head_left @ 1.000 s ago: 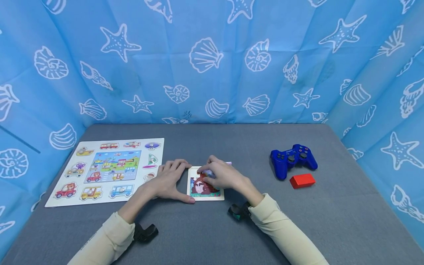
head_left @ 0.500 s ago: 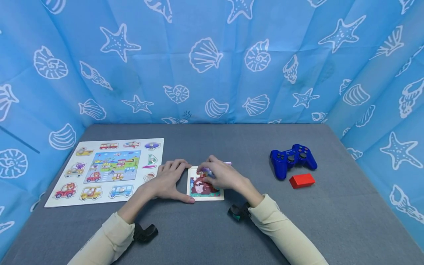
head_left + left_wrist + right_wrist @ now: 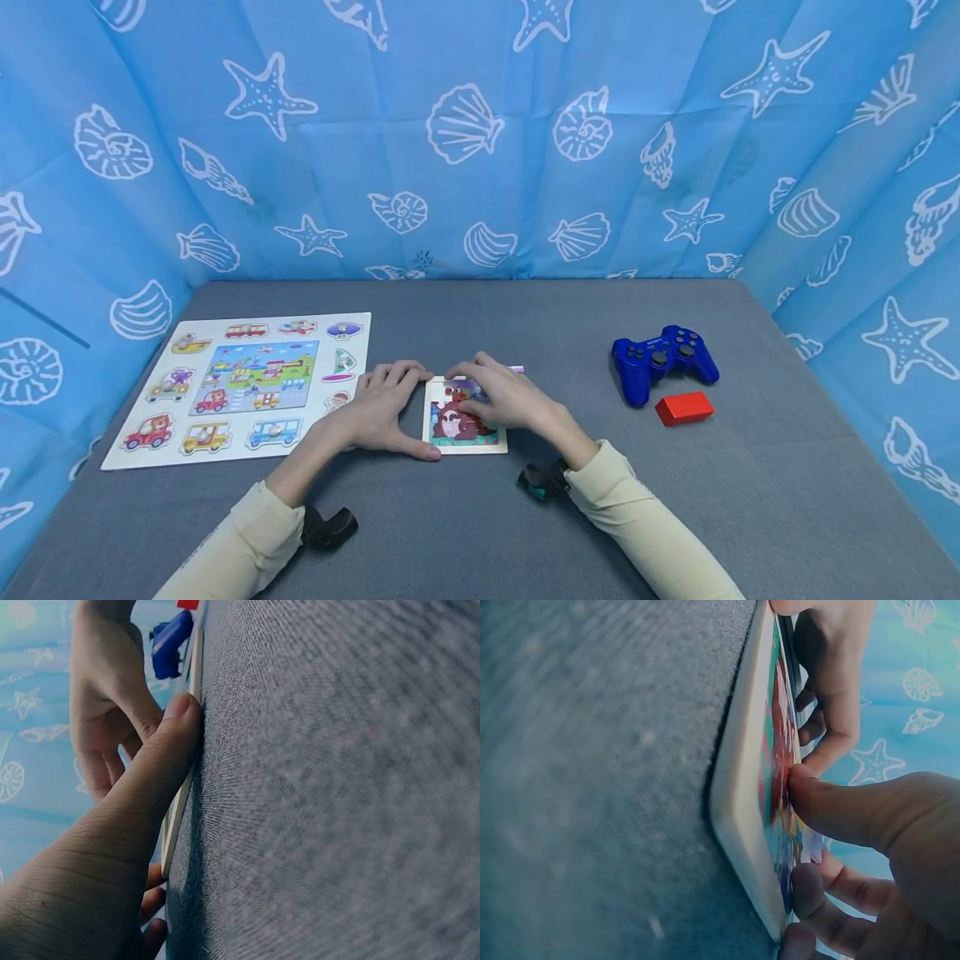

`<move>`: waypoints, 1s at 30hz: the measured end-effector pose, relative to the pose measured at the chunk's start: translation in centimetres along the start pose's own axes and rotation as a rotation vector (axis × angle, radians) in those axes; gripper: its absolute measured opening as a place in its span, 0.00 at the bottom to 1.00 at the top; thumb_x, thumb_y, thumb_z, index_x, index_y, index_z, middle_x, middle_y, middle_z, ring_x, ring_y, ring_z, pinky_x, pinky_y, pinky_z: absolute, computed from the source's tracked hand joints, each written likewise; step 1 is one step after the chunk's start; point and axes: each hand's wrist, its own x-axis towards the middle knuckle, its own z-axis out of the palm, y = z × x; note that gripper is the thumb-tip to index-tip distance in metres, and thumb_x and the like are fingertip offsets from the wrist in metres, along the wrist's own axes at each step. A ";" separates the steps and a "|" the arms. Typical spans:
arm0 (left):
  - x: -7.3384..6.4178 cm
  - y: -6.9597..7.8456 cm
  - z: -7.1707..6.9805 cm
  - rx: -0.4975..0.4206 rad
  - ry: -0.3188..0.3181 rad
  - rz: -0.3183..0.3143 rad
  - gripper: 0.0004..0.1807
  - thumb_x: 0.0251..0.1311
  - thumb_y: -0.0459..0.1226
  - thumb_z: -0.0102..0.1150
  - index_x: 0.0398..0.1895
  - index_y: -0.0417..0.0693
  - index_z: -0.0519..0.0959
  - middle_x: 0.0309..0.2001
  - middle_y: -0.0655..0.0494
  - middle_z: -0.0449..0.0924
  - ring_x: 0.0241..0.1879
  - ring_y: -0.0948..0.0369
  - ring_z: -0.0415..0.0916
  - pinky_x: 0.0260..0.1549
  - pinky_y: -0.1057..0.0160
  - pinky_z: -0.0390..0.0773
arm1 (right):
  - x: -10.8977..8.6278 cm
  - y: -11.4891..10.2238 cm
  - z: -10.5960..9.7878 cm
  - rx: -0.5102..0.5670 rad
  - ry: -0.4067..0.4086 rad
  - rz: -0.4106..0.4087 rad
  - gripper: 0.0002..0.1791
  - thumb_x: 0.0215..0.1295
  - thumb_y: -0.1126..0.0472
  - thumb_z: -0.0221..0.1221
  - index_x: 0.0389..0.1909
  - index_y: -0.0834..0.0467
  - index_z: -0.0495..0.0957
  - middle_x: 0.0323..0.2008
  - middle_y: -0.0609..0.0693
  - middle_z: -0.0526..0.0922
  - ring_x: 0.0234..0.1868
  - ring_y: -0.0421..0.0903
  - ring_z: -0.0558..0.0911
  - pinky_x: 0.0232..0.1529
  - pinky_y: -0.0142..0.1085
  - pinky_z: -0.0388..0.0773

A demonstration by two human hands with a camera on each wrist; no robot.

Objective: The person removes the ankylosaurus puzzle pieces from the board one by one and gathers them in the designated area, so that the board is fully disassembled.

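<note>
A small square jigsaw puzzle (image 3: 455, 427) in a pale wooden frame lies mid-table, showing a brown-haired figure over a green strip. My left hand (image 3: 384, 408) spans its left side, thumb at the near corner and forefinger at the far one. In the left wrist view that thumb (image 3: 180, 724) lies along the frame's edge. Over the upper right of the picture, my right hand (image 3: 504, 396) pinches a purple and brown puzzle piece (image 3: 472, 387) with bent fingers and thumb. Its thumb (image 3: 832, 802) touches the picture in the right wrist view. The palm hides part of the puzzle.
A lilac scrap (image 3: 517, 369) shows behind the right hand. At the left lies a white knob-puzzle board (image 3: 161, 450) with vehicle pieces. A blue game controller (image 3: 651, 363) and a red block (image 3: 684, 409) lie to the right. A blue shell-print curtain (image 3: 465, 192) closes the back.
The puzzle piece under my right fingers has tilted slightly, so more brown shows at the picture's top left. My left hand and the frame stay in place.
</note>
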 end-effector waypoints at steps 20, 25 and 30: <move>0.0 0.0 0.2 0.001 0.003 0.001 0.60 0.40 0.74 0.70 0.75 0.56 0.62 0.75 0.51 0.58 0.71 0.44 0.56 0.64 0.35 0.58 | -0.2 0.5 0.1 0.029 0.052 -0.052 0.21 0.68 0.59 0.67 0.60 0.55 0.79 0.47 0.52 0.79 0.39 0.43 0.73 0.38 0.33 0.71; 0.0 -0.1 0.2 0.003 0.004 -0.001 0.60 0.40 0.74 0.70 0.75 0.57 0.62 0.75 0.51 0.58 0.71 0.44 0.56 0.63 0.35 0.58 | -0.4 0.8 -0.2 0.058 0.073 -0.055 0.20 0.69 0.63 0.65 0.60 0.59 0.80 0.47 0.53 0.82 0.42 0.44 0.78 0.43 0.36 0.76; 0.1 -0.1 0.2 0.005 0.003 -0.005 0.61 0.39 0.74 0.70 0.75 0.57 0.62 0.75 0.50 0.58 0.71 0.44 0.56 0.64 0.34 0.58 | -0.3 0.9 -0.4 0.085 0.061 -0.053 0.17 0.69 0.65 0.64 0.58 0.58 0.82 0.44 0.52 0.83 0.41 0.42 0.79 0.42 0.34 0.77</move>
